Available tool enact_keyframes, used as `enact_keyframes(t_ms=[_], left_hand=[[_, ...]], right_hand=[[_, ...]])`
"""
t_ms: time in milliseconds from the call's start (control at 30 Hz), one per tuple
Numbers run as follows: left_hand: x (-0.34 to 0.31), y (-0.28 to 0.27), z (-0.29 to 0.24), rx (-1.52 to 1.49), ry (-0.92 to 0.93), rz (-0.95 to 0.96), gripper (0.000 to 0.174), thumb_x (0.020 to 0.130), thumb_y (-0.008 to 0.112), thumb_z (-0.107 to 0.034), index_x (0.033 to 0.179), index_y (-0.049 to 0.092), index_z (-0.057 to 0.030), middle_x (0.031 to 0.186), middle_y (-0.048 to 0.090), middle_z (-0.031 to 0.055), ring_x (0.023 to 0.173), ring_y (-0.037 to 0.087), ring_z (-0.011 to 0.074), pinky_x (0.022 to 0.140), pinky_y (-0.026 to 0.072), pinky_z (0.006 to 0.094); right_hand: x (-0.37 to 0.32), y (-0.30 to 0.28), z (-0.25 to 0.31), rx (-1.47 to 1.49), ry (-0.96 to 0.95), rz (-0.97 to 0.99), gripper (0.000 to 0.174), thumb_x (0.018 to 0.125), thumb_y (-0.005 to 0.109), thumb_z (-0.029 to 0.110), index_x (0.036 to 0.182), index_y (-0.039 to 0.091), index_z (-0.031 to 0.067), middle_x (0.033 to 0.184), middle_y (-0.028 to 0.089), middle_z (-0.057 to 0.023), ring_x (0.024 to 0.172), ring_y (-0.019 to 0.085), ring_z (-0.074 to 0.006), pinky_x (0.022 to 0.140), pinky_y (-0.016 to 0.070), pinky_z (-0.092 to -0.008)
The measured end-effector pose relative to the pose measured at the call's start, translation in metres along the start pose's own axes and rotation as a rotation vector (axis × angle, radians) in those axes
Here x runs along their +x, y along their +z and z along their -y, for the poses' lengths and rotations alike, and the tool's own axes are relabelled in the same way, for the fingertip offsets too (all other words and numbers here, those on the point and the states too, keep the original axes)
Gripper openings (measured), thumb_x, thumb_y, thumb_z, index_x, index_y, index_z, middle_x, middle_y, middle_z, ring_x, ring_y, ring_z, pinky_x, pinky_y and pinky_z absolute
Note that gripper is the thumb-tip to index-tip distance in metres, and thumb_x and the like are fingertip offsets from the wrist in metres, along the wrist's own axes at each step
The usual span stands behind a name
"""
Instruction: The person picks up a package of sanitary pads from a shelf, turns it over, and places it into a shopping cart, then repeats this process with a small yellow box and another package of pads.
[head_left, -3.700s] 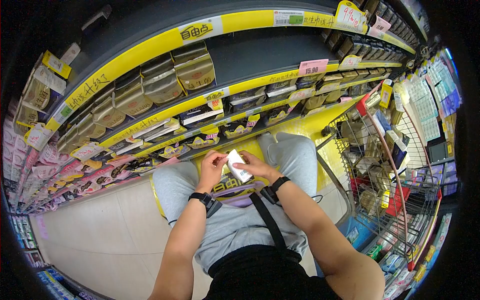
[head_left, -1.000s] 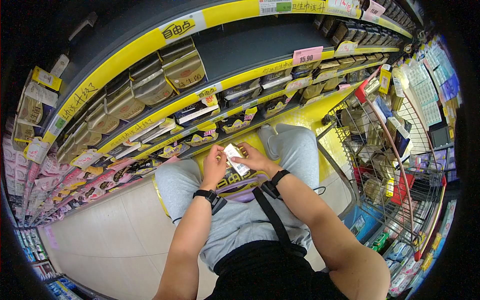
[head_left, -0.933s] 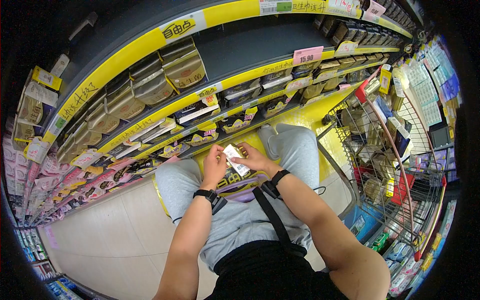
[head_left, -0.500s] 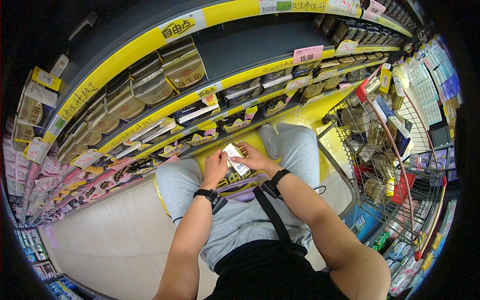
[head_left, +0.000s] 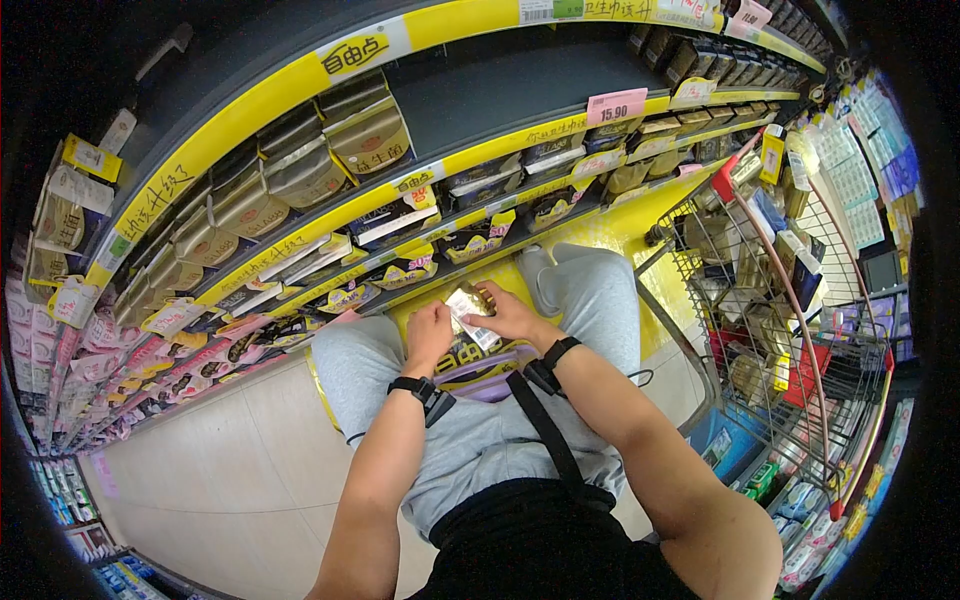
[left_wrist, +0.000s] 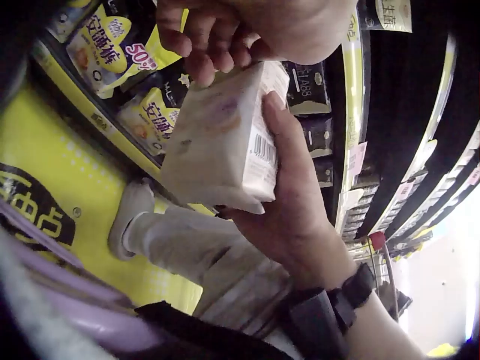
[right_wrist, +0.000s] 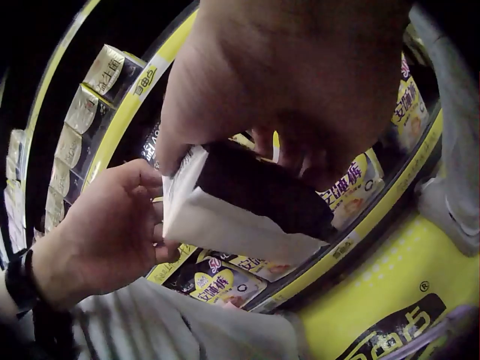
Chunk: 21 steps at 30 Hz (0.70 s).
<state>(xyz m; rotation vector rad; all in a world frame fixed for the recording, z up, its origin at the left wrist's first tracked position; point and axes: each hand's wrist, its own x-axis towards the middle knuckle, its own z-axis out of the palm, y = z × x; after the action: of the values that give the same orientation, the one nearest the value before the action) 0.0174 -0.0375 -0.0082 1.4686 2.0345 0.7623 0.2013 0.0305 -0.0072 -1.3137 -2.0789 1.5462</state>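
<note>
Both hands hold a small white package with a barcode (head_left: 468, 312) above the seated person's lap. The left hand (head_left: 430, 335) has its fingers curled at the package's left end, as the right wrist view also shows. The right hand (head_left: 508, 314) grips the other side, its thumb lying along the barcode face in the left wrist view. There the package (left_wrist: 206, 146) looks pale, with a loose flap at its lower end. Seen in the right wrist view, the package (right_wrist: 240, 225) has a dark side and a white side; the right hand's fingers are partly hidden.
Shelves with a yellow edge strip (head_left: 290, 90) curve across the front, holding gold packs (head_left: 370, 140) and dark ones. A filled wire cart (head_left: 780, 340) stands at the right. Under the lap is a yellow seat with a purple handle (head_left: 485, 375).
Over the last second the package has tilted slightly between the fingers, and the left fingers have shifted a little at its edge. Compared with the oldest frame, its printed face is turned more upward.
</note>
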Motion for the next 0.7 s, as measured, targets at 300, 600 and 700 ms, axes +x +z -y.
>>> enact_keyframes(t_ms=[300, 600, 700], left_hand=[[0.000, -0.008, -0.022, -0.550, 0.093, 0.088, 0.037, 0.086, 0.062, -0.004, 0.123, 0.055, -0.0071, 0.087, 0.057, 0.0069, 0.067, 0.054, 0.0158, 0.060, 0.0467, 0.0286], [0.000, -0.006, -0.017, -0.414, 0.060, 0.035, 0.025, 0.091, 0.063, -0.016, 0.115, 0.059, -0.0087, 0.077, 0.059, 0.0061, 0.061, 0.055, 0.0154, 0.056, 0.0439, 0.0300], [0.000, -0.007, -0.019, -0.412, 0.004, 0.013, 0.019, 0.090, 0.064, -0.016, 0.107, 0.061, -0.0075, 0.072, 0.061, 0.0056, 0.056, 0.055, 0.0145, 0.053, 0.0428, 0.0306]], right_hand=[[0.010, 0.009, -0.021, 0.416, 0.082, 0.048, 0.080, 0.084, 0.070, 0.048, 0.135, 0.040, -0.0061, 0.109, 0.061, -0.0238, 0.096, 0.063, -0.0270, 0.079, 0.0508, -0.0340], [0.006, 0.005, -0.014, 0.247, 0.059, 0.069, 0.082, 0.084, 0.069, 0.050, 0.134, 0.040, -0.0080, 0.112, 0.061, -0.0251, 0.098, 0.063, -0.0287, 0.082, 0.0513, -0.0358], [0.004, 0.004, -0.011, 0.260, 0.070, 0.100, 0.082, 0.084, 0.069, 0.050, 0.134, 0.040, -0.0082, 0.113, 0.060, -0.0255, 0.099, 0.062, -0.0287, 0.084, 0.0507, -0.0355]])
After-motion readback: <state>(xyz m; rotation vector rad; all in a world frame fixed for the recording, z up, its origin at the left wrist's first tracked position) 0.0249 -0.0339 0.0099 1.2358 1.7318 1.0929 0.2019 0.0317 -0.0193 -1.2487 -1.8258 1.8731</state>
